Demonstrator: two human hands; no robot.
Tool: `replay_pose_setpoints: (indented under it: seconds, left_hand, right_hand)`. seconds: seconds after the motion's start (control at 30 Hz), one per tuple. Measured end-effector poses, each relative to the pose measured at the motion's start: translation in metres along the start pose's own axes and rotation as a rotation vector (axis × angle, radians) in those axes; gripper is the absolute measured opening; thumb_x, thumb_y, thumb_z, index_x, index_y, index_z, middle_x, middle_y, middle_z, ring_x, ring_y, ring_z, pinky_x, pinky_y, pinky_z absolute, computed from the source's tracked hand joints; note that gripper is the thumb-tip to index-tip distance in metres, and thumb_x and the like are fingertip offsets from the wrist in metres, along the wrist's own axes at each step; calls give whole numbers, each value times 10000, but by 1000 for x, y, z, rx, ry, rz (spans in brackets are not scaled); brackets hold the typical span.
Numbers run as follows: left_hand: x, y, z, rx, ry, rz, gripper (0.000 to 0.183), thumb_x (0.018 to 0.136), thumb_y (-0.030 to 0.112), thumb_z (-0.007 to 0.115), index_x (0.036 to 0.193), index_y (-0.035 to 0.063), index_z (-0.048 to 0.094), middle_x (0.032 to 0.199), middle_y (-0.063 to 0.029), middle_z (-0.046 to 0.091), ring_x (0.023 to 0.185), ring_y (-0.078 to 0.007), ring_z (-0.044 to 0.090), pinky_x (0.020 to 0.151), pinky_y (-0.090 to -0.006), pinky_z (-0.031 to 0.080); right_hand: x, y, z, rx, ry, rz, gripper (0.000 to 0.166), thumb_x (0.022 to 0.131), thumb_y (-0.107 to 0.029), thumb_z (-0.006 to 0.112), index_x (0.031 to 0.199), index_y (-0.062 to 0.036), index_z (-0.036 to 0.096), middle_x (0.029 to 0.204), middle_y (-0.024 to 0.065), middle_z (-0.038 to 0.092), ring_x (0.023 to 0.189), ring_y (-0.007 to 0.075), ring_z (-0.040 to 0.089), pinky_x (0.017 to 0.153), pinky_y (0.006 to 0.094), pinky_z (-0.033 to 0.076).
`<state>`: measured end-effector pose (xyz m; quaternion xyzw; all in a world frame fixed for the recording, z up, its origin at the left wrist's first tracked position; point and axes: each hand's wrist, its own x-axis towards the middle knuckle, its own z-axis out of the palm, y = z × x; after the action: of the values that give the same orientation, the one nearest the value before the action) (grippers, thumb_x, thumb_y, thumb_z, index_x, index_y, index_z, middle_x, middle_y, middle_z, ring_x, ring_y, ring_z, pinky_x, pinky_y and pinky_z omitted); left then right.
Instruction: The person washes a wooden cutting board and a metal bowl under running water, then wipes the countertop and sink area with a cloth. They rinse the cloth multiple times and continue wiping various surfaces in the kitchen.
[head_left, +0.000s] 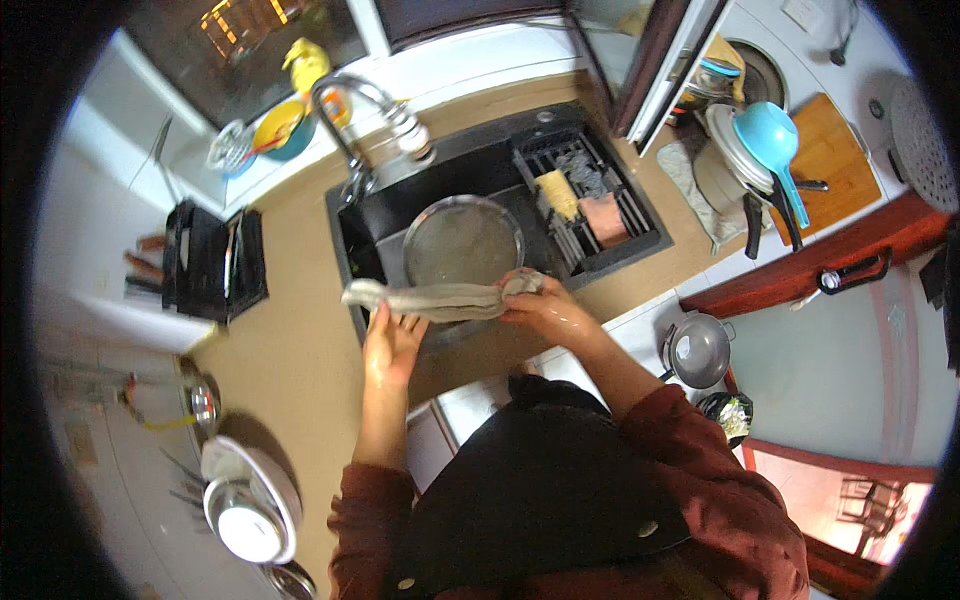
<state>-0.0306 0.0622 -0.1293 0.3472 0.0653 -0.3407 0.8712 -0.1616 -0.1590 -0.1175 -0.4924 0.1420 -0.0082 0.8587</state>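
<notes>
A grey-beige cloth (450, 300), gathered into a long strip, stretches between my two hands over the front edge of the black sink (347, 247). My left hand (394, 345) supports it near its left end, palm up with the thumb laid over it. At the other end, my right hand (544, 307) grips a bunched part of the cloth. Beyond the cloth a round metal basin (465, 238) sits in the sink, its near rim partly hidden. Water glistens on both hands.
A curved faucet (352, 90) rises behind the sink. To the right, a black rack (577, 244) holds a yellow sponge (557, 193) and a pink cloth (604, 220). A pot with a blue ladle (769, 135) stands farther right. A black knife holder (187, 255) is at left.
</notes>
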Motion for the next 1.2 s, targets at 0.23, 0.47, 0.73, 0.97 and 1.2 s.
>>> replay_pose_setpoints:
  seconds: [0.23, 0.47, 0.73, 0.97, 1.2]
  left_hand:
    - [-49, -4, 55, 64, -131, 110, 307, 931, 247, 401, 1181, 72, 432, 1203, -89, 468, 1094, -209, 452, 924, -359, 361]
    - [-54, -27, 53, 541, -24, 232, 275, 943, 233, 376, 1053, 23, 514, 1013, -72, 556, 901, -153, 526, 782, -301, 424]
    - [-46, -60, 90, 359, 51, 121, 268, 937, 213, 385, 1058, 22, 529, 986, -65, 586, 865, -144, 559, 742, -267, 442]
    - [-34, -69, 84, 1071, -216, -34, 221, 776, 186, 678, 908, 24, 608, 786, 42, 571, 702, -45, 489, 648, -206, 420]
    - [2, -55, 91, 825, 137, 84, 205, 867, 291, 547, 868, 90, 507, 741, 9, 522, 653, -62, 496, 552, -203, 428]
  right_hand:
    - [-28, -28, 42, -933, 67, -495, 375, 714, -105, 665, 1067, -37, 557, 1055, 89, 542, 905, 174, 528, 783, 279, 421]
    - [-22, -16, 73, -739, 116, -449, 169, 775, -109, 605, 920, -25, 588, 809, 36, 564, 793, 155, 548, 696, 259, 438]
    - [-30, -14, -21, -61, 251, -126, 137, 911, -152, 432, 941, -43, 509, 879, 36, 546, 811, 140, 536, 752, 290, 440]
    - [-42, -64, -101, -393, 479, -387, 145, 907, -154, 447, 876, -37, 527, 710, -12, 515, 670, 79, 497, 610, 220, 409]
    - [-37, -88, -127, -807, 515, -562, 83, 874, -69, 477, 938, -22, 503, 685, -10, 499, 619, 47, 436, 539, 210, 360]
